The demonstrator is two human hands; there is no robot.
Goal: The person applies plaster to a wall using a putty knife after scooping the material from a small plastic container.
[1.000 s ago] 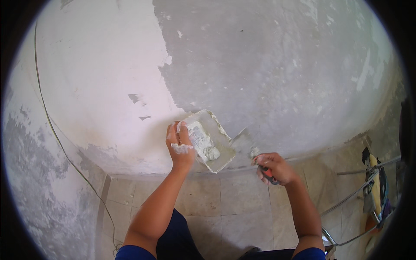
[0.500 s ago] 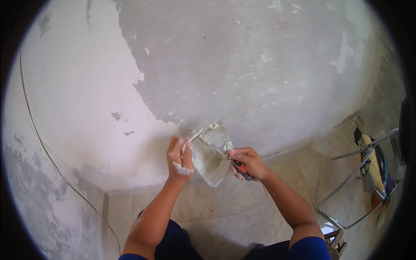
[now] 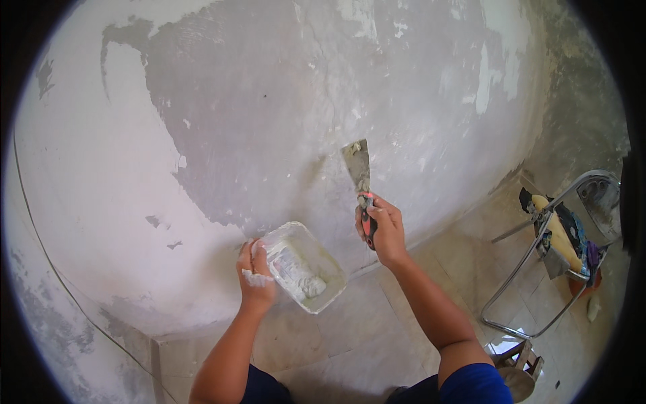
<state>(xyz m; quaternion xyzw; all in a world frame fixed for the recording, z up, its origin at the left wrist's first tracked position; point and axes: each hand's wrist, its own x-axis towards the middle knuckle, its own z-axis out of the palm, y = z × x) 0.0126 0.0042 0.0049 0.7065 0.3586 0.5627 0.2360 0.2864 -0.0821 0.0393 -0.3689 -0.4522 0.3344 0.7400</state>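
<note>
My left hand (image 3: 256, 277) is closed round the left rim of a translucent plastic tub (image 3: 330, 266), its knuckles smeared with white paste. White filler paste (image 3: 301, 279) lies in the tub, whose open top tilts toward me. In my right hand (image 3: 382, 230) is a putty knife (image 3: 360, 163) with a black and red handle, gripped with the blade pointing up. Paste clings to the blade, near its tip and its neck. The knife is apart from the tub, in front of a grey wall (image 3: 249, 128) partly coated in white.
A metal-framed chair (image 3: 509, 283) with cloths and other items on it stands at the right. Below it is a small wooden stool (image 3: 518, 380). A thin cable (image 3: 57, 279) runs down the left wall. Pale tiles (image 3: 363, 323) cover the floor.
The putty knife has left the tub and moved up and right toward the wall. The tub has turned so its inside shows, and moved slightly lower. The view has shifted right.
</note>
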